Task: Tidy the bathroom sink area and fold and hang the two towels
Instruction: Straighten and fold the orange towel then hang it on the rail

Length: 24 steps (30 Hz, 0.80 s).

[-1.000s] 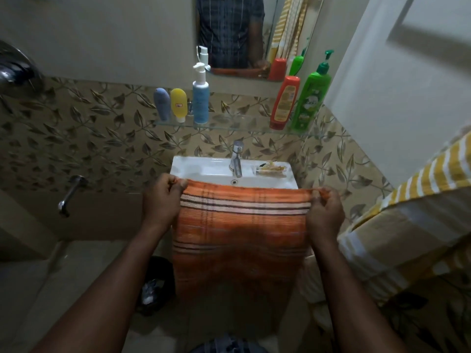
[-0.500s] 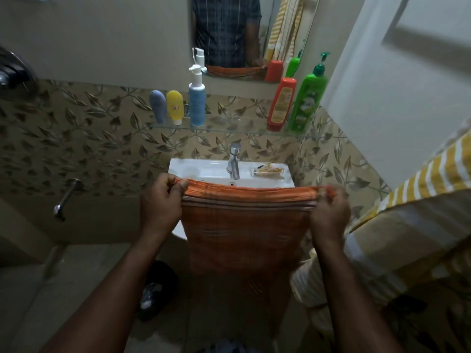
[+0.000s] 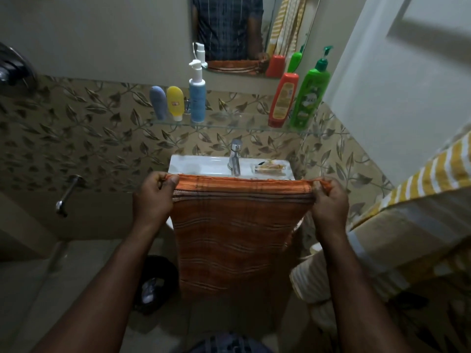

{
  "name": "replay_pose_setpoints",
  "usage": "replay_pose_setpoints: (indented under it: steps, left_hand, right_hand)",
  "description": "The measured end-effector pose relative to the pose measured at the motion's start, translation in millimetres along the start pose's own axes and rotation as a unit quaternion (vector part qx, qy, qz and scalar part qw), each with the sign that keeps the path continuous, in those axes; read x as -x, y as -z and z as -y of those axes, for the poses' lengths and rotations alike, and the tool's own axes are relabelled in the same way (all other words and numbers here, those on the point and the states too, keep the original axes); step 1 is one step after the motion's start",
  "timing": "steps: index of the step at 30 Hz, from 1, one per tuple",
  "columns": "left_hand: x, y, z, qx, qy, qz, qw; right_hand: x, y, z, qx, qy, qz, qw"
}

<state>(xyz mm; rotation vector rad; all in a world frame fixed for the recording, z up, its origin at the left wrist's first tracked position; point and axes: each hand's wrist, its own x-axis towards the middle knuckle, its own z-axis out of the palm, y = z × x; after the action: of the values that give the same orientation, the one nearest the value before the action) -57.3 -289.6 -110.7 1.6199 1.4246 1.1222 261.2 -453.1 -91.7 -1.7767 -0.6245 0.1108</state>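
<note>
- Orange striped towel (image 3: 237, 233) hangs before the white sink (image 3: 201, 165), taut between the hands.
- Left hand (image 3: 153, 197) and right hand (image 3: 330, 202) each pinch a top corner, fingers curled round the cloth.
- Glass shelf (image 3: 229, 123) above the tap (image 3: 235, 156) carries a grey tube (image 3: 158, 103), a yellow tube (image 3: 175, 103), a blue pump bottle (image 3: 197, 98), a red bottle (image 3: 283, 100) and a green pump bottle (image 3: 307, 98).
- Leaf-patterned tiles (image 3: 76, 138) cover the lower walls; a mirror (image 3: 229, 26) sits above.
- Yellow striped towel (image 3: 420, 200) drapes at the right.

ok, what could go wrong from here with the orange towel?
The left hand and right hand grip the orange towel only by its top corners; a slip could drop it on the floor. Its top edge is in front of the tap and soap dish; swung forward, it might snag.
</note>
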Motion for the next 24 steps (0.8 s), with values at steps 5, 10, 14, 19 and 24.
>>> replay_pose_setpoints:
  steps: [5, 10, 14, 19, 24]
  left_hand:
    - [-11, 35, -18, 0.167, -0.003, 0.173, 0.971]
    - [-28, 41, -29, 0.203, 0.079, 0.213, 0.952]
    - [-22, -1, -22, 0.064, 0.119, 0.074, 0.988]
    - [4, -9, -15, 0.06, 0.129, 0.036, 0.989]
    - [42, -34, -38, 0.135, 0.128, 0.022, 0.982]
  right_hand:
    - [-8, 29, 18, -0.139, -0.003, 0.158, 0.978]
    - [-16, 28, 21, -0.214, -0.079, 0.27, 0.936]
    - [-8, -7, -1, -0.016, -0.098, 0.05, 0.994]
    - [-2, 0, -15, -0.004, -0.118, -0.022, 0.993]
    - [33, -12, 5, 0.019, -0.11, -0.079, 0.991]
